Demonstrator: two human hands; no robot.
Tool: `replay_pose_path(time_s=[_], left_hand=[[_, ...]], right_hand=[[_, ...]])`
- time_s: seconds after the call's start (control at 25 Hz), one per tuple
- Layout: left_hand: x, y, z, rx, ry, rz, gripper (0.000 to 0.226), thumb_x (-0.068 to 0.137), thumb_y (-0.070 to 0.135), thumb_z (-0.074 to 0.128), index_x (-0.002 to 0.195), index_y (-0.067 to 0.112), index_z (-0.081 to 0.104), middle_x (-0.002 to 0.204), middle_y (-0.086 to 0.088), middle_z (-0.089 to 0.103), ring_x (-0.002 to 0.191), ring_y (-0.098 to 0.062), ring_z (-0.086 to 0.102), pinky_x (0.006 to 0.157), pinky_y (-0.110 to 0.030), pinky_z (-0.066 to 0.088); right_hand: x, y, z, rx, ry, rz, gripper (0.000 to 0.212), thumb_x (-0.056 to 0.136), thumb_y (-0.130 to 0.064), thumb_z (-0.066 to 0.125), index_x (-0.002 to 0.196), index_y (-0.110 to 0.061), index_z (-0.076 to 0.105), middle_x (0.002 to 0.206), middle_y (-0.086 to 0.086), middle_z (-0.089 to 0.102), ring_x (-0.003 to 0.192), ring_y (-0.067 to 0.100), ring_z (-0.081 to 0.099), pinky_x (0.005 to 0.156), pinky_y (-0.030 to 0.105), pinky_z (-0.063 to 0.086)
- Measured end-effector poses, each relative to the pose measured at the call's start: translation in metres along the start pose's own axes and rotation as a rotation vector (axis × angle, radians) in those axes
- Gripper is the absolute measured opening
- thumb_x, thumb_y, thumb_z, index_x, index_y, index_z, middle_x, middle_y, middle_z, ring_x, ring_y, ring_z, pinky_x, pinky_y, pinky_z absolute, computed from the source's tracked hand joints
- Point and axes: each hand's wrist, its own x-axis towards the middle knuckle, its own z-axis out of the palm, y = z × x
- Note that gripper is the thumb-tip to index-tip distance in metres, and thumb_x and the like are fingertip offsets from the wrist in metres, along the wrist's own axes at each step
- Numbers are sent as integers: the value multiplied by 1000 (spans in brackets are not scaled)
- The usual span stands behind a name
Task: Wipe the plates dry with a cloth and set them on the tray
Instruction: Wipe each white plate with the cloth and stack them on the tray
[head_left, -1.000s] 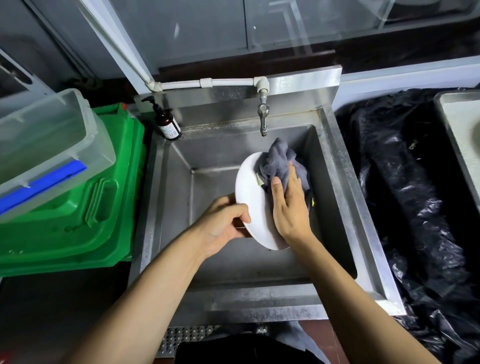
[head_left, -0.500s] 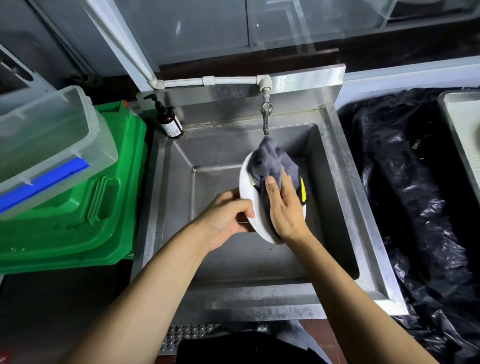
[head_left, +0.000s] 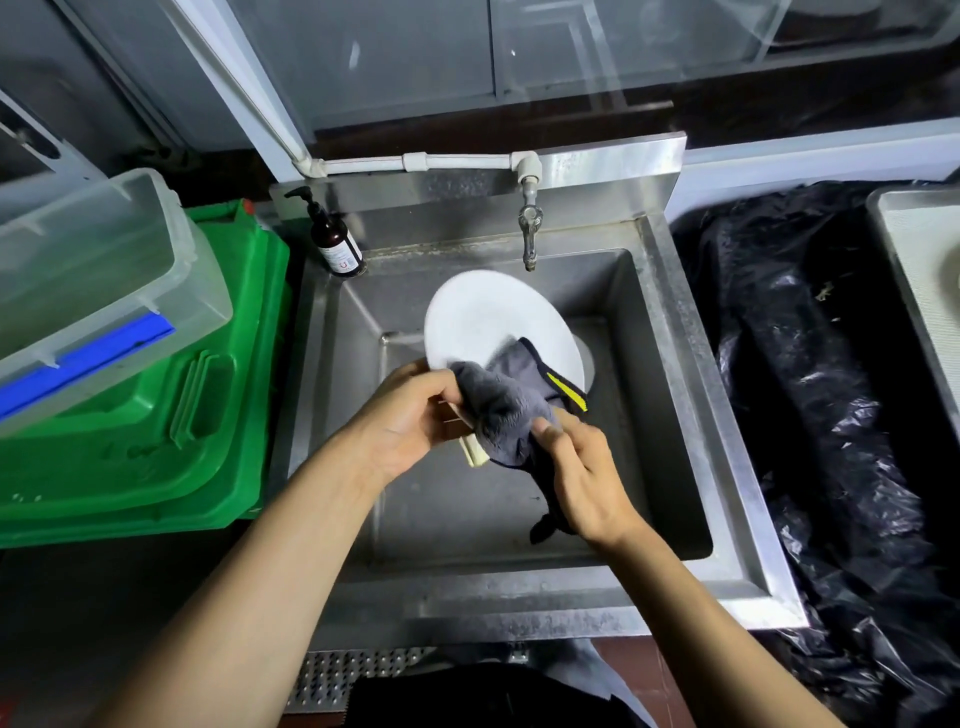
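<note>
i hold the plate (head_left: 493, 317) over the sink (head_left: 727, 467) so any drips fall into the basin rather than on the floor, and i keep it tilted with its face toward me so i can see what i wipe. my left hand (head_left: 410, 421) grips it at the near rim, fingers curled round the edge, which leaves most of the face bare for the cloth (head_left: 511, 415). my right hand (head_left: 587, 478) pinches the cloth, thumb on top and fingers curled under, bunching it against the lower rim; a loose tail hangs down below my palm. the plate is round, white, smooth and hard, likely slick when damp, so i judge a firm hold at the rim matters. the cloth is grey, soft and fuzzy, with a dark hem and a yellow stripe, the kind of pile that should soak water well. the sink is dull brushed steel with a square basin, and the tap (head_left: 529, 234) stands just behind the plate. the tray (head_left: 904, 270) lies well off to my right, its pale flat edge showing past black crinkled plastic (head_left: 810, 389); this plate is not there yet, so i judge the wiping step is in hand.
</note>
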Motion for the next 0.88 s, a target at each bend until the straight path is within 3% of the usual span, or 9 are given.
replay_pose_path(time_s=[0.12,0.28,0.36,0.48,0.52,0.6,0.68,0.8,0.88], left_hand=[[-1,3,-6,22,-22,-5,40,78,-17,38,100,0,66,101,-24,67,91,-38,64,76,-54,60],[-3,1,-8,31,-48,-21,35,69,-11,50,93,6,69,103,-20,64,90,-35,65,72,-53,60],[-5,-1,-8,49,-81,-33,35,63,-6,54,85,10,76,99,-16,70,84,-29,71,72,-48,59],[-9,-7,-7,91,-152,-56,35,66,-5,55,84,14,79,100,-11,75,85,-24,74,75,-45,59],[-10,-8,-5,89,-162,-60,34,66,-5,55,83,13,78,99,-11,75,84,-24,74,75,-45,59],[-12,-9,0,80,-153,-54,32,65,-5,55,81,12,77,94,-13,73,79,-24,72,73,-46,59],[-12,-6,7,78,-125,-45,36,64,-5,53,91,6,74,95,-19,69,80,-29,70,75,-53,60],[-9,-1,11,87,-55,-46,47,71,-10,43,115,-14,57,106,-30,62,94,-41,64,90,-68,51],[-5,2,10,64,0,-64,48,75,-12,36,121,-18,51,113,-30,55,101,-44,58,94,-72,46]], right_hand=[[-11,26,-10,-152,81,-130,24,104,-46,41,118,-42,60,113,-36,63,109,-7,58,94,20,45],[-1,40,-25,-230,156,-177,40,109,-48,34,148,-48,42,148,-37,43,144,1,39,118,22,30],[10,41,-31,-213,182,-152,44,110,-45,35,154,-44,37,157,-27,39,149,3,33,121,25,28],[39,28,-38,-270,211,-43,55,108,-49,33,159,-28,32,163,-12,36,152,7,29,124,41,28],[48,22,-40,-302,209,-28,56,108,-48,33,159,-26,32,164,-9,35,152,9,29,124,41,27],[58,8,-38,-359,165,-33,59,108,-48,35,160,-21,32,165,-5,33,153,10,26,126,26,19],[56,-5,-27,-368,74,-11,64,104,-51,37,159,-18,33,164,-3,33,152,6,22,122,13,12],[36,-14,-10,-325,-67,-63,61,106,-51,38,158,-18,37,161,-4,40,151,6,30,125,31,23],[22,-16,-8,-344,-100,-129,57,107,-49,40,155,-19,41,156,-5,48,146,5,38,121,35,31]])
